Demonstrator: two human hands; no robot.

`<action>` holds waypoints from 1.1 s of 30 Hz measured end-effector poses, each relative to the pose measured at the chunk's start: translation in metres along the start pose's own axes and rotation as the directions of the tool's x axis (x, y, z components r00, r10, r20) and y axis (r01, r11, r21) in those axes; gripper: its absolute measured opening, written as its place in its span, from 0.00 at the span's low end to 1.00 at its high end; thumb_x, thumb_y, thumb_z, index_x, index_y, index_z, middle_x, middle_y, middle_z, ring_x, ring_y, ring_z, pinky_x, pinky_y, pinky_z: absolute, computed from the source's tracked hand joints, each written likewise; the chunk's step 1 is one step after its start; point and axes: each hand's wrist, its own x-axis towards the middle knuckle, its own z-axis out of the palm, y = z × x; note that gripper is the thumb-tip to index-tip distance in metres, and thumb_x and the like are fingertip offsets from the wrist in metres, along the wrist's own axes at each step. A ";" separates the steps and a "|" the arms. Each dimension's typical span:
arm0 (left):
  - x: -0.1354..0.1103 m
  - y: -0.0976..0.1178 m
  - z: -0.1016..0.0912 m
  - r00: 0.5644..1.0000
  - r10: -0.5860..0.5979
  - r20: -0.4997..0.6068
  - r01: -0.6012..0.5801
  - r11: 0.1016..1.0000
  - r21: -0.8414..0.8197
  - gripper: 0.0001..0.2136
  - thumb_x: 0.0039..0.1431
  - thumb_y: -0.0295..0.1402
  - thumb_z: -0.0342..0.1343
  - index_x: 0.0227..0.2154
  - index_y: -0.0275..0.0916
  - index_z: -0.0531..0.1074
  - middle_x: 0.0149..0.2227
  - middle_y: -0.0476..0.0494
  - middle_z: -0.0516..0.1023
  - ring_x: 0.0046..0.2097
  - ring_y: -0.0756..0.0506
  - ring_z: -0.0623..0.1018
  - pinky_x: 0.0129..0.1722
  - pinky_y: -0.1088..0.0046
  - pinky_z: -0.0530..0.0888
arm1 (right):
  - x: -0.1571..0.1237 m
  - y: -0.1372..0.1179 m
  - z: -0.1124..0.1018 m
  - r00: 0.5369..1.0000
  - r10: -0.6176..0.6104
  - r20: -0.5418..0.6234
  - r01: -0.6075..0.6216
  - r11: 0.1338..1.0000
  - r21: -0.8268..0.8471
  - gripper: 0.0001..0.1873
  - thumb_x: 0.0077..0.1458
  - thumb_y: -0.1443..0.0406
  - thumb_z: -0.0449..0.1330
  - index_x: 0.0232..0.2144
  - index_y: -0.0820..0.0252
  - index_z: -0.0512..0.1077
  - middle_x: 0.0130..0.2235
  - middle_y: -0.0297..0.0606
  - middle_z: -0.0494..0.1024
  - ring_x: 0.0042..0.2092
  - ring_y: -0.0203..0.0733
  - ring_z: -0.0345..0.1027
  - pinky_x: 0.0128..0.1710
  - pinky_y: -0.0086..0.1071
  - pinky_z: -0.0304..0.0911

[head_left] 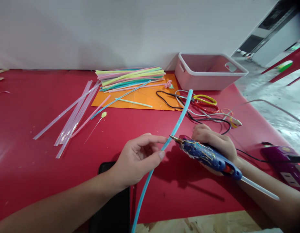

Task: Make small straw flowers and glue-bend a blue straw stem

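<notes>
Between thumb and index finger, my left hand point(137, 158) pinches a long light-blue pipe cleaner point(180, 118), which slants from the upper right to the bottom edge of the view. My right hand point(213, 142) is wrapped round a blue hot glue gun point(205, 155). Its metal tip meets the pipe cleaner just above my left fingertips; whether glue is coming out I cannot tell. A clear glue stick point(260, 187) juts from the gun's back end. Below my left wrist lies a dark flat object point(113, 207), partly hidden by the arm.
Bundled coloured pipe cleaners point(130, 77) lie on an orange sheet point(140, 100), with clear glue sticks point(77, 119) to the left. A pink bin point(208, 81) stands behind scissors point(205, 103) and tangled cables point(196, 119). A purple power strip point(283, 165) sits at right.
</notes>
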 end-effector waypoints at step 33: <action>0.000 0.001 0.000 1.000 0.012 -0.013 -0.011 0.999 0.031 0.12 0.53 0.23 0.63 0.39 0.42 0.82 0.28 0.52 0.71 0.30 0.54 0.74 0.32 0.81 0.74 | -0.003 -0.002 0.004 0.991 0.128 -0.043 -0.121 0.983 0.142 0.12 0.49 0.67 0.61 0.38 0.52 0.68 0.29 0.37 0.70 0.30 0.46 0.61 0.38 0.47 0.63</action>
